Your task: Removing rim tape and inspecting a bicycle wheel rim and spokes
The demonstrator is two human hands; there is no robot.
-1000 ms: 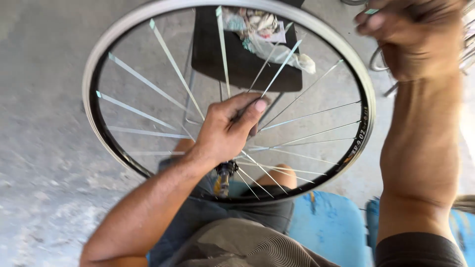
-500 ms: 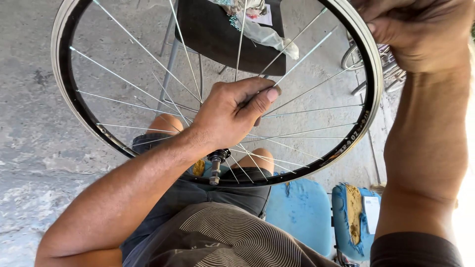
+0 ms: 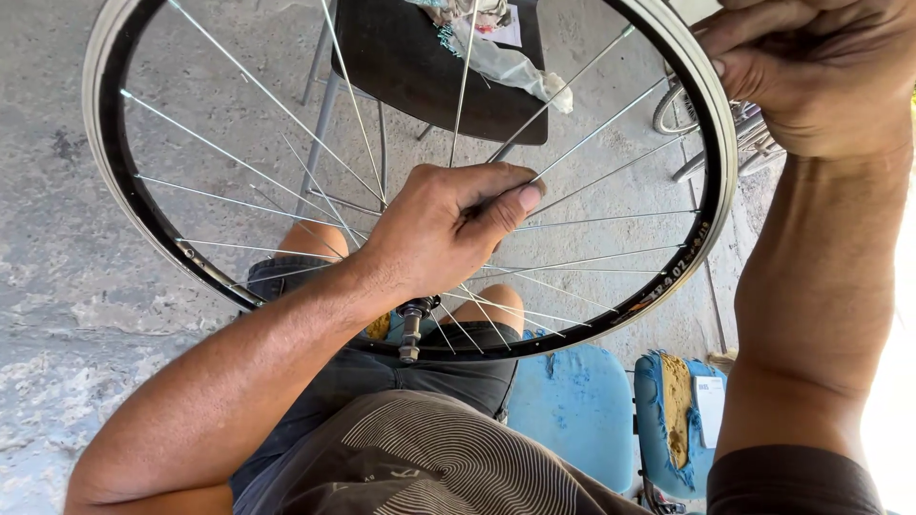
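A bare bicycle wheel [image 3: 114,181] with a black-and-silver rim and thin steel spokes is held up over my lap. My left hand [image 3: 444,229] sits in the middle of the wheel, fingers and thumb pinched around spokes just above the hub axle [image 3: 412,329]. My right hand [image 3: 821,72] is closed on the rim at the upper right, the forearm running down the right edge of the view. My knees show through the spokes.
Beyond the wheel stands a dark chair [image 3: 429,72] with rags and paper on its seat, on a concrete floor [image 3: 57,315]. A worn blue seat [image 3: 572,401] and torn blue cushion [image 3: 673,410] lie below right. Part of another bicycle wheel [image 3: 682,110] shows at right.
The wheel and both hands have come closer and fill more of the view, shifting left and down. The left hand has stayed pinched on the spokes and the right on the rim.
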